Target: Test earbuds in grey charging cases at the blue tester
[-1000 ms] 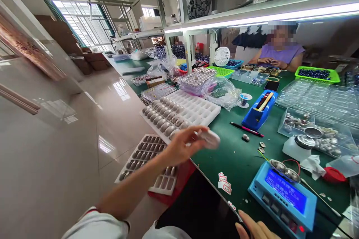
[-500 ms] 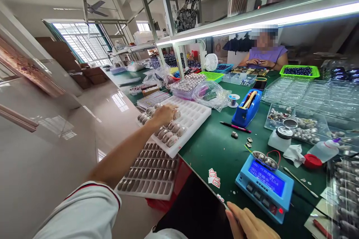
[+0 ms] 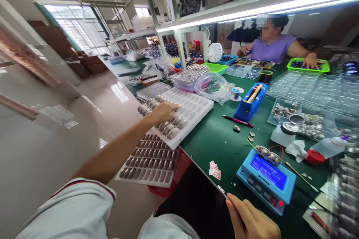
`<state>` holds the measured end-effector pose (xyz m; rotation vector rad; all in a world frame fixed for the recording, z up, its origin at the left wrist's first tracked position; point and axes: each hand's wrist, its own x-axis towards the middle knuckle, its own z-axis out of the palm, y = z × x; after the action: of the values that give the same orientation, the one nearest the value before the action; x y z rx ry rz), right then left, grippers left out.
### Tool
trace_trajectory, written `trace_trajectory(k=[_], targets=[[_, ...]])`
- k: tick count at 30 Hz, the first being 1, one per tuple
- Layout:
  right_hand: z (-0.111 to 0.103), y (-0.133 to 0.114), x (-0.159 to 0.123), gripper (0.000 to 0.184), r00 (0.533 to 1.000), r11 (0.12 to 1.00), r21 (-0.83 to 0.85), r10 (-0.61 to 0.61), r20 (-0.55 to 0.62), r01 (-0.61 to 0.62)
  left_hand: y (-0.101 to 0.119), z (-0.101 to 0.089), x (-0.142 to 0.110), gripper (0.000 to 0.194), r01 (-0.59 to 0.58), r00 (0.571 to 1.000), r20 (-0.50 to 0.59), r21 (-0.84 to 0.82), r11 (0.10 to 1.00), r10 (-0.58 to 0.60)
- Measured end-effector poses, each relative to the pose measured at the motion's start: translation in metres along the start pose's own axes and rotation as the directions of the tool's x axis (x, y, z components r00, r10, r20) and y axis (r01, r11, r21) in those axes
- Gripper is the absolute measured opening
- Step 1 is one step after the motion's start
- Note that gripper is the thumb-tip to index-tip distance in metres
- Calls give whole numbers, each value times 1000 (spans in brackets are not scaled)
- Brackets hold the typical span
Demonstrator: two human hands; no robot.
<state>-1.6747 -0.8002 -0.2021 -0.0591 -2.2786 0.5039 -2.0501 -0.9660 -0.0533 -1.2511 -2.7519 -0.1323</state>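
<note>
A white slotted tray (image 3: 196, 110) sits over the bench's left edge, partly filled with oval silver metal pieces (image 3: 169, 129), some with red marks. My left hand (image 3: 164, 112) lies over the middle of these pieces with its fingers stretched forward. Its fingertips touch the tray's contents near the bare slots; the palm hides some pieces. At the bench's front edge my right hand (image 3: 251, 216) pinches a thin grey tool, like tweezers, mostly hidden by the fingers. Small white stickers with red marks (image 3: 220, 189) lie by its tip, and larger paper labels (image 3: 215, 170) are just beyond.
Below the tray, a second tray (image 3: 165, 181) of metal pieces rests on something red. Rightward stand a blue display device (image 3: 267, 179), a blue tape dispenser (image 3: 251, 102), a pump bottle (image 3: 284, 134) and a pen (image 3: 238, 120). Opposite, a person in purple (image 3: 273, 48) reaches into a green basket (image 3: 322, 66).
My left hand has settled lower, its fingers straighter over the metal pieces. My right hand keeps its pinch. The person opposite has moved one hand to the green basket. The view has tilted slightly.
</note>
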Motion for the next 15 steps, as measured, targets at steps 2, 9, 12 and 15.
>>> trace_trajectory(k=[2,9,12,15], targets=[[-5,-5,4,16,999,999,40,14,29,-15,23,-1,-14,45,-76,996,-40,-29,997,75],[-13,-22,18,22,981,984,61,159,113,-166,123,30,-80,42,-590,807,-264,-343,731,528],[-15,-26,20,25,968,975,49,206,140,-215,153,54,-87,40,-597,798,-269,-476,646,539],[-16,-27,19,24,961,969,52,231,150,-241,178,63,-75,35,-556,821,-278,-587,589,498]])
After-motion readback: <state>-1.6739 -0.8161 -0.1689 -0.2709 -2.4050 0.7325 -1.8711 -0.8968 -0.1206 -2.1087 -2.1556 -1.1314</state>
